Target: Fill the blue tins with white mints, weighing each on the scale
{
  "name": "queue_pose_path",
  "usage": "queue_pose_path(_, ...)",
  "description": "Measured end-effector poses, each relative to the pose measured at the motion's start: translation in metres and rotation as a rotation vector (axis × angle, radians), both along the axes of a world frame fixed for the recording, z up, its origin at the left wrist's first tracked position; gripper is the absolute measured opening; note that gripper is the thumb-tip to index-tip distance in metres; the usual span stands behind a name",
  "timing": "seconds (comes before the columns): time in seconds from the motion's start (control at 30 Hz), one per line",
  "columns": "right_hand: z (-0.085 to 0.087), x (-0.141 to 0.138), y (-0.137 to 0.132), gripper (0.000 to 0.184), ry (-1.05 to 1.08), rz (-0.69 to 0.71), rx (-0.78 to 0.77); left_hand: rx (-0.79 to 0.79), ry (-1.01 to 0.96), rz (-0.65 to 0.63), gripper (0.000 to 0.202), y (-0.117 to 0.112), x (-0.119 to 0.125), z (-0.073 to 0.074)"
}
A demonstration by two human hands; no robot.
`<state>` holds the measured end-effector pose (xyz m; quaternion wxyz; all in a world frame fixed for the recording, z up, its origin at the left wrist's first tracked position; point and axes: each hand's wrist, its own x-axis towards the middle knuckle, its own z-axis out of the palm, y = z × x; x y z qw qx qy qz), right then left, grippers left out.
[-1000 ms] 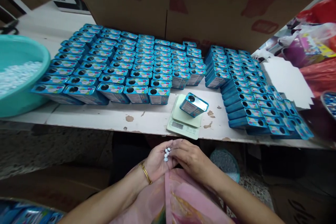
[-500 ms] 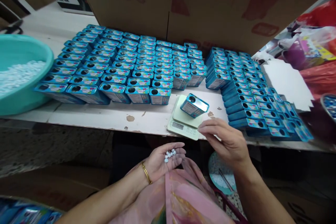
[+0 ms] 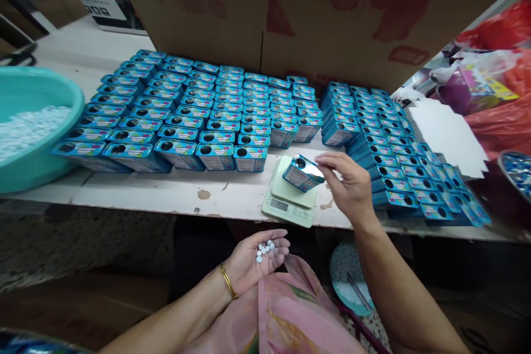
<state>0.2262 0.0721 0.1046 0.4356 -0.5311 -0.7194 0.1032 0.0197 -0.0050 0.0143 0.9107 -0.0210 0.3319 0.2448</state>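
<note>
My left hand [image 3: 260,254] lies palm up and slightly cupped below the table edge, with several small white candies [image 3: 264,249] in it. Over the table, my right hand [image 3: 346,182] pinches the right end of a blue tin [image 3: 305,177] between thumb and fingers. That tin stands a little tilted on the pale green kitchen scale [image 3: 289,207]; whether it fully rests there I cannot tell. A dark round hole shows in its top. The scale's display is lit dark, its digits too small to read.
Rows of blue tins [image 3: 215,149] stand left and behind; more tins [image 3: 398,182] fill the right side. A turquoise basin [image 3: 77,102] of white candies is at far left, another bowl [image 3: 360,307] below the table. A large cardboard box [image 3: 232,11] stands behind; white card sheets [image 3: 448,133] lie right.
My right hand has moved up from beside the scale's front to the tin and taken hold of its right end. The left hand still holds the candies.
</note>
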Motion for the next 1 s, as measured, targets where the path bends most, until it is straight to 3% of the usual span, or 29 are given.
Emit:
queue_pose_path(0.17, -0.012, 0.018, -0.018, 0.020, 0.017, -0.131, -0.041, -0.007, 0.043, 0.018, 0.031, 0.001, -0.005, -0.008)
queue_pose_path(0.5, -0.019, 0.003, -0.003, 0.050, -0.273, -0.078, -0.102, -0.034, 0.118, 0.078, 0.027, 0.003, -0.007, -0.013)
queue_pose_path(0.67, -0.031, 0.003, 0.009, 0.039, -0.183, -0.040, -0.165, -0.055, 0.132, 0.119, 0.026, 0.003, -0.013, -0.014)
queue_pose_path(0.83, -0.035, 0.028, 0.035, 0.041, 0.044, -0.134, -0.067, -0.055, 0.181, 0.127, 0.027, 0.006, -0.014, -0.012)
queue_pose_path(1.0, -0.044, 0.048, 0.086, 0.042, -0.067, -0.121, -0.047, -0.040, 0.196, 0.130, 0.028, 0.008, -0.012, -0.011)
